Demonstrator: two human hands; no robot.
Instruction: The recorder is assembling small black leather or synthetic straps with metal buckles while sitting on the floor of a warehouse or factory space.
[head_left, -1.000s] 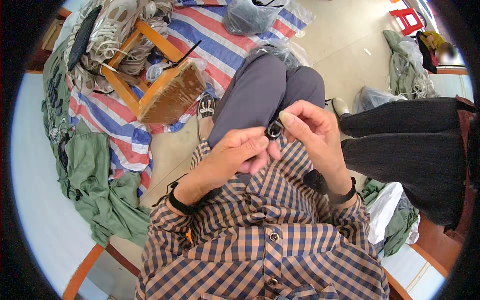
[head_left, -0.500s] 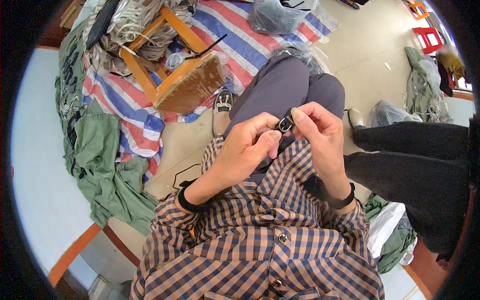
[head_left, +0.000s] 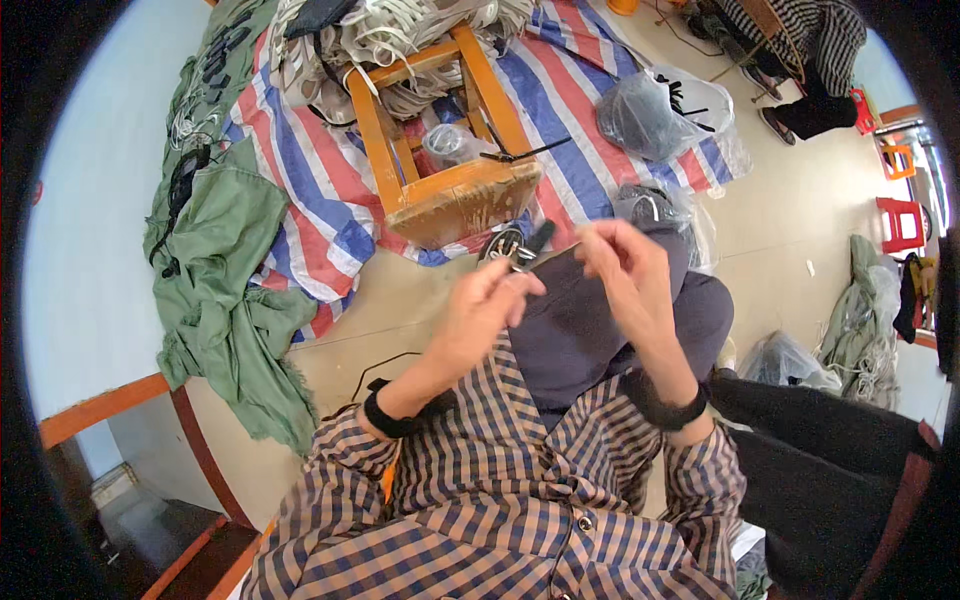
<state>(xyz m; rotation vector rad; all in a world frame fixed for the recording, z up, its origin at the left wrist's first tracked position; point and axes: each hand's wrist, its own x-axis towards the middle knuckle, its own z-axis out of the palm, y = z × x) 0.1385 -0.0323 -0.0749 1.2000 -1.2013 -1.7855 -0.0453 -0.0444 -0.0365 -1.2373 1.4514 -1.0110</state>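
Observation:
A short black strap with a silver metal buckle (head_left: pixel 527 256) stands out from the fingertips of my left hand (head_left: pixel 485 312), which is closed on it. Motion smears both sets of fingers. My right hand (head_left: pixel 628 268) is up to the right of the buckle, thumb and fingers pinched together. From the buckle a thin dark strip runs toward that pinch; its end is hidden by the fingertips. Both hands are raised above my grey-trousered lap (head_left: pixel 580 330).
An overturned wooden stool (head_left: pixel 465 200) lies ahead on a striped plastic sheet (head_left: pixel 320 170), beside a heap of pale straps (head_left: pixel 400 30). Green cloth (head_left: pixel 225 260) hangs at left. A filled plastic bag (head_left: pixel 650 120) sits ahead right. Another person's dark-trousered legs (head_left: pixel 820 450) extend at right.
My view has tilted up and turned left. The hands, close together around the buckle before, are now farther apart, with the buckle staying at the left fingertips.

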